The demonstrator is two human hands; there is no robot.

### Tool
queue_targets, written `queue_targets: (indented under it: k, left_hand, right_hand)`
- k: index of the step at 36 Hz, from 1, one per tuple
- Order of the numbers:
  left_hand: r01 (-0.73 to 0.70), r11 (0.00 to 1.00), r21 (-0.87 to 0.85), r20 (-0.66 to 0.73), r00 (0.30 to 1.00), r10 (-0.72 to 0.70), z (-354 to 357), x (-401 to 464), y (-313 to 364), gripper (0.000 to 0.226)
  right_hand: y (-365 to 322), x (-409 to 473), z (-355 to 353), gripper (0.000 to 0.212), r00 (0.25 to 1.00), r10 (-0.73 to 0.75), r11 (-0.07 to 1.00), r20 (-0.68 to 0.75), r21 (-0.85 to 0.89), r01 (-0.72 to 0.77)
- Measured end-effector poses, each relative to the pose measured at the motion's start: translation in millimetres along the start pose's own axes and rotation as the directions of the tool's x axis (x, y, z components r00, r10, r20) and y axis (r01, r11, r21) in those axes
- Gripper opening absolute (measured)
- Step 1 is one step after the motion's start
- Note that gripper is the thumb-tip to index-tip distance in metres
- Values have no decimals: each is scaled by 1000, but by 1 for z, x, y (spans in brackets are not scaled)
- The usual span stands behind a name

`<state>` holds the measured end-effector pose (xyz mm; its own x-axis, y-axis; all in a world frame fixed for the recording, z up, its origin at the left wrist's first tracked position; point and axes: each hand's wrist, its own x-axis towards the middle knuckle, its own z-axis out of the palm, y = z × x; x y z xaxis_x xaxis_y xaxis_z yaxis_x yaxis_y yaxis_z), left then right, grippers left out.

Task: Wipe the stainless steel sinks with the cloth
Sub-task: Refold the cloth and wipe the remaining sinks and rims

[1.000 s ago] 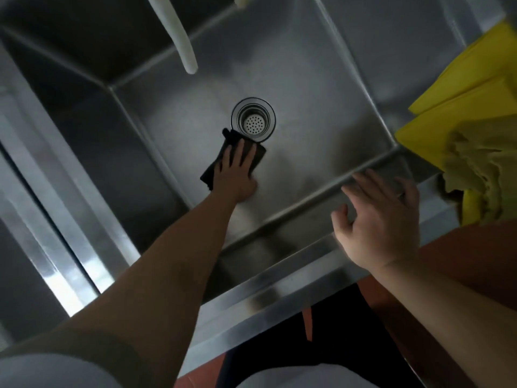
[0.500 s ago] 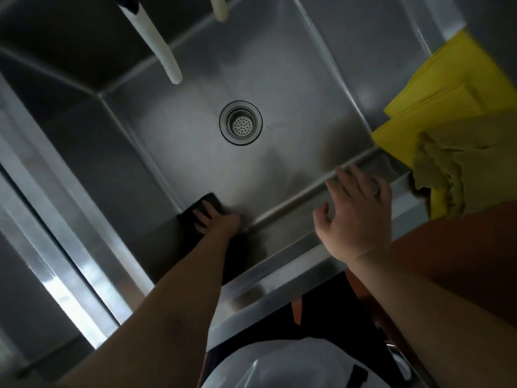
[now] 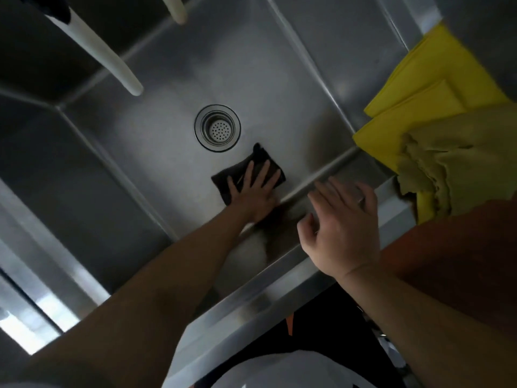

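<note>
Pressing: left hand (image 3: 253,191) flat on the dark cloth (image 3: 249,170), fingers spread and laid straight across it, palm down, not curled round any edge.
Cloth position: on the floor of the stainless steel sink (image 3: 156,152), just below and to the right of the round drain strainer (image 3: 217,127), close to it but apart; near the crease where the floor meets the near wall.
Cloth shape: roughly folded square, one corner poking up toward the drain.
Right hand (image 3: 342,228): over the sink's near rim (image 3: 251,301), open, fingers loosely apart and slightly bent, holding nothing; contact with the steel cannot be told.
Right of sink: yellow cloths (image 3: 419,88) stacked at the rim corner, a crumpled dull-green rag (image 3: 453,152) lying on top of them.
Above the basin: two pale spouts, the longer one (image 3: 112,60) reaching in from the upper left, the shorter (image 3: 176,8) at the top edge.
Left side: a second steel basin (image 3: 39,60) beyond the dividing wall, mostly in shadow.
</note>
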<state>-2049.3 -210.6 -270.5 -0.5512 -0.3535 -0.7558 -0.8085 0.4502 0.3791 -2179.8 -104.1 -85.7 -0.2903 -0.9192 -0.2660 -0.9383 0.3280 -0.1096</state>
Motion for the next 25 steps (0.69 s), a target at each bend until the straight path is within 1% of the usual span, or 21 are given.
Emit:
queue_targets:
  k: [2,3,6,9,12,15,18,20,23,25]
  left_hand:
    - [-31,995,96,-60,998,37,-18,18,-5,64]
    - [-24,995,100,-95,995,33,-30,28,-5,65]
    - [47,999,-26,-162,986,-50,-76,56,0,72]
    - [89,989,-114,-142,984,-105,-114,77,3,91]
    - [94,992,-87,-95,990,-102,-128,81,-2,102]
    - [35,999,-2,-134,990,-35,-113,70,-14,94]
    - [11,986,165,-209,978,24,-82,49,-23,82]
    - [-2,968,252,-230,971,62,-65,34,-23,71]
    - [-40,949,312,-224,968,114,-47,16,-22,62]
    - [-46,953,299,-170,980,101,-42,5,-21,62]
  right_hand:
    - [0,0,-1,36,1000,-6,1000,0,-7,6]
    - [0,0,-1,37,1000,-7,1000,0,-10,7]
    - [0,0,2,36,1000,-9,1000,-18,-9,9]
    - [0,0,4,34,999,-12,1000,-44,-7,11]
    - [0,1,3,34,999,-18,1000,-33,-10,18]
    - [1,0,3,37,1000,-23,1000,-4,-16,23]
    - [2,-1,3,38,999,-32,999,7,-25,32]
    - [2,-1,3,37,999,-45,999,-2,-27,44]
    - [2,-1,5,35,998,-49,999,-26,-16,49]
    - [3,-2,6,37,998,-45,999,-35,-5,45]
